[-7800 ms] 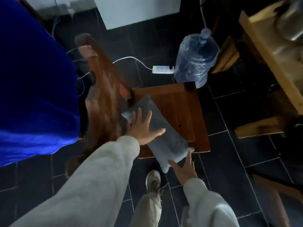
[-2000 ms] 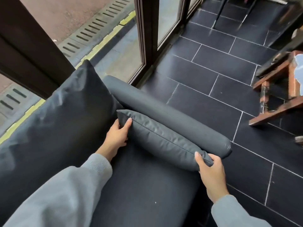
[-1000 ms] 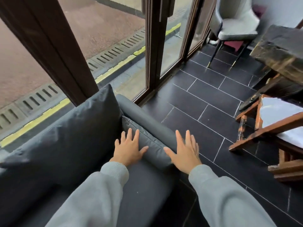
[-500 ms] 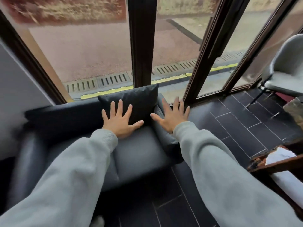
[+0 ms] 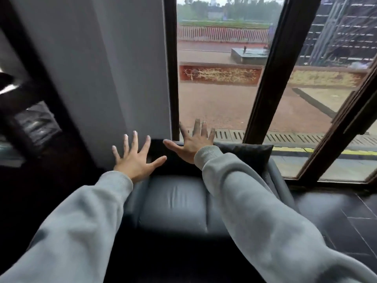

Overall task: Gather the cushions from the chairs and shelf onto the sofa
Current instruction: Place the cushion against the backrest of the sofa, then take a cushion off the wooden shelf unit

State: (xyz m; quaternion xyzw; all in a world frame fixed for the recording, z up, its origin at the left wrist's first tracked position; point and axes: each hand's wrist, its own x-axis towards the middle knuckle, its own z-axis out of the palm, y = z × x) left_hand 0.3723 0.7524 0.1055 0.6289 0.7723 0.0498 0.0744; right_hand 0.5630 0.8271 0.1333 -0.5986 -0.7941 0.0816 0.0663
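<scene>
- Cushion on the sofa: in my head view, the only one I have, it is a dark square pillow propped upright against the backrest at the sofa's right end, just inside the right armrest. My right sleeve hides its lower left part.
- My left hand hangs over the sofa's left end with fingers spread wide, holding nothing. Whether the palm touches the upholstery I cannot tell.
- My right hand is spread just as flat and empty, above the sofa's backrest, just left of the cushion and apart from it.
- I judge the cushion to be light and soft: its top edge sags a little between the corners, so it should squash under the fingers, not resist them.
- Its cover looks matte and woven, so I expect it to grip well, unlike the sofa's seat, which shines like smooth leather.
- Nothing about it looks fragile; it should stand dropping or pressing.
- To move it I would pinch a top corner or the upper seam with one hand, or take both side edges, thumbs in front.
- It already rests on the sofa, so I judge this one delivered.
- No chairs or shelf show beside the sofa, so any remaining cushions lie out of sight.
</scene>
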